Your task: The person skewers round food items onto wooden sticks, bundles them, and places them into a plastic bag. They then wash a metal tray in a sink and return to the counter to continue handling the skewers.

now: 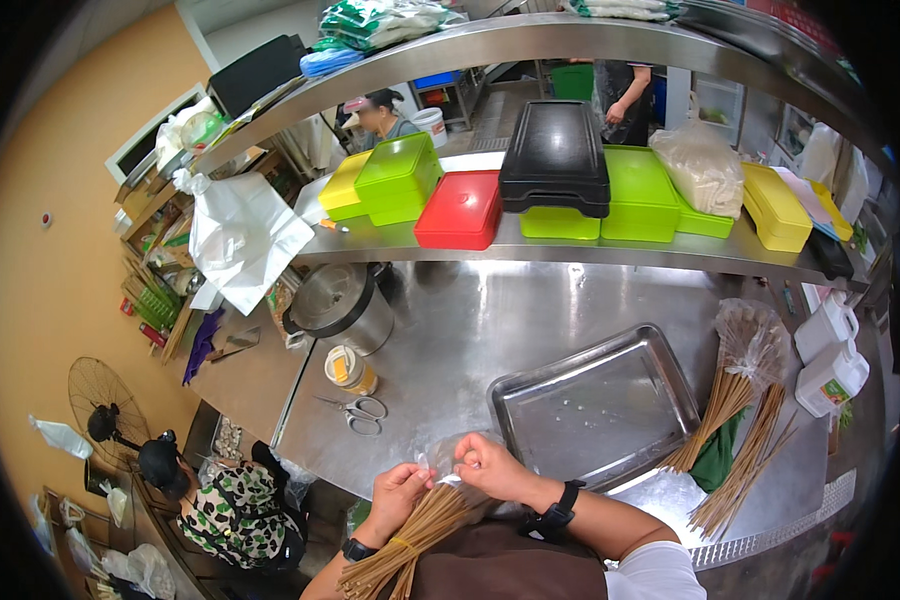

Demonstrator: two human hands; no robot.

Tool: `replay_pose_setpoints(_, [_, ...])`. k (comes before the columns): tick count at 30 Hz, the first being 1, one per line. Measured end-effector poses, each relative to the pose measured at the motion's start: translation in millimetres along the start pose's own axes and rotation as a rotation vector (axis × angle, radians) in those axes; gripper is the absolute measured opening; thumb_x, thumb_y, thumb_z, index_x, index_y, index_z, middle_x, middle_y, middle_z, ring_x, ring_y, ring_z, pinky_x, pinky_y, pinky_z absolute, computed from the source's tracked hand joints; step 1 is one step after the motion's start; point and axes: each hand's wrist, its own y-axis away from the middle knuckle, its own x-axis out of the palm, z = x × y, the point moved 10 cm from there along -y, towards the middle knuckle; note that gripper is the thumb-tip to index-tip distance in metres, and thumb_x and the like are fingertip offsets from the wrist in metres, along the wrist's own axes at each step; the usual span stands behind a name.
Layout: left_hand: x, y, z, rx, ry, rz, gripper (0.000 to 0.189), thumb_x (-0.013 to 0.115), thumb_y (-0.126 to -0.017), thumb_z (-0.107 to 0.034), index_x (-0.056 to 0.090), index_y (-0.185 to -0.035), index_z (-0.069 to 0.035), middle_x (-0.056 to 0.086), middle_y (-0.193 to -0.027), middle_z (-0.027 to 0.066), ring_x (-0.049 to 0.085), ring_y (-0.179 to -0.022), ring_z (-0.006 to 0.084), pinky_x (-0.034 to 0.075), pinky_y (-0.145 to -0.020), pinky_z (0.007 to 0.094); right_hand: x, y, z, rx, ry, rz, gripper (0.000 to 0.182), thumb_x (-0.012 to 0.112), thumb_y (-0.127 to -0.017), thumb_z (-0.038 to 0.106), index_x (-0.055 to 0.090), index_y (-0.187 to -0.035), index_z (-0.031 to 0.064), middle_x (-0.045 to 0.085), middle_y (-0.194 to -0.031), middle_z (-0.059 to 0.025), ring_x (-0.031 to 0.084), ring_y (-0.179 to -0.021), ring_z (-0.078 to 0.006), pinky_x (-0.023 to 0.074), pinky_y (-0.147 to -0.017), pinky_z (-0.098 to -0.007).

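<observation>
A bundle of thin wooden skewers (427, 517) leans against my front, bound by a yellow band. Its far end is inside a clear plastic bag (461, 446). My left hand (399, 491) pinches a twisted end of the bag on the left side of the bundle. On the other side, my right hand (489, 466) grips the bag with curled fingers. The skewer tips inside the bag are partly hidden by my hands. Just beyond my right hand lies a shallow metal tray (592, 405) with a few small drops or bits in it.
Scissors (360, 412), a lidded jar (351, 371) and a large metal pot (341, 307) stand left on the steel table. More skewer bundles (712, 420), one bagged, lie right near white jugs (832, 375). A shelf (555, 259) holds coloured boxes. A person (240, 502) sits at left.
</observation>
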Motion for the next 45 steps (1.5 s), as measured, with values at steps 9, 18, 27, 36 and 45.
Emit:
replay_pose_setpoints(9, [25,-11,-25,0.011,-0.314,0.109,0.010,0.060,-0.087,-0.008,0.060,-0.091,0.000,0.061,-0.080,0.0002,0.053,-0.063,0.0064,0.044,-0.056,0.0187,15,15,72,-0.295,0.272,0.049,0.018,0.057,-0.082,0.014,0.047,-0.094,0.0045,0.051,-0.065,-0.0069,0.051,-0.058,-0.0222,0.0412,-0.055,-0.0330])
replay_pose_setpoints(18, [16,-1,-31,0.177,-0.459,0.236,0.014,0.059,-0.080,0.003,0.059,-0.093,-0.003,0.057,-0.087,-0.0027,0.051,-0.082,0.0058,0.044,-0.071,0.0223,48,-2,84,-0.402,0.204,0.129,0.016,0.053,-0.081,0.010,0.046,-0.094,0.0053,0.056,-0.072,-0.0113,0.057,-0.065,-0.0294,0.0433,-0.058,-0.0384])
replay_pose_setpoints(27, [9,-7,-23,0.205,-0.260,0.192,0.006,0.060,-0.083,-0.002,0.062,-0.089,-0.003,0.062,-0.087,0.0000,0.055,-0.080,0.0070,0.045,-0.071,0.0218,52,-10,89,-0.578,0.257,0.099,0.019,0.051,-0.081,0.010,0.047,-0.099,0.0041,0.058,-0.086,-0.0138,0.057,-0.075,-0.0342,0.0443,-0.064,-0.0404])
replay_pose_setpoints(36, [10,-4,-13,0.021,-0.155,0.161,0.008,0.066,-0.081,-0.004,0.061,-0.088,-0.001,0.064,-0.082,0.0044,0.057,-0.073,0.0092,0.046,-0.067,0.0231,28,-7,43,-0.353,0.515,0.215,0.018,0.051,-0.081,0.012,0.059,-0.094,0.0039,0.059,-0.092,-0.0151,0.058,-0.083,-0.0361,0.0456,-0.071,-0.0432])
replay_pose_setpoints(45, [-3,-8,7,-0.175,0.126,0.204,0.007,0.064,-0.080,-0.001,0.058,-0.081,-0.003,0.063,-0.076,0.0058,0.057,-0.068,0.0114,0.045,-0.064,0.0238,34,27,103,-0.713,0.728,-0.083,0.006,0.054,-0.074,0.005,0.057,-0.079,0.0052,0.055,-0.073,-0.0095,0.058,-0.062,-0.0300,0.0451,-0.053,-0.0404])
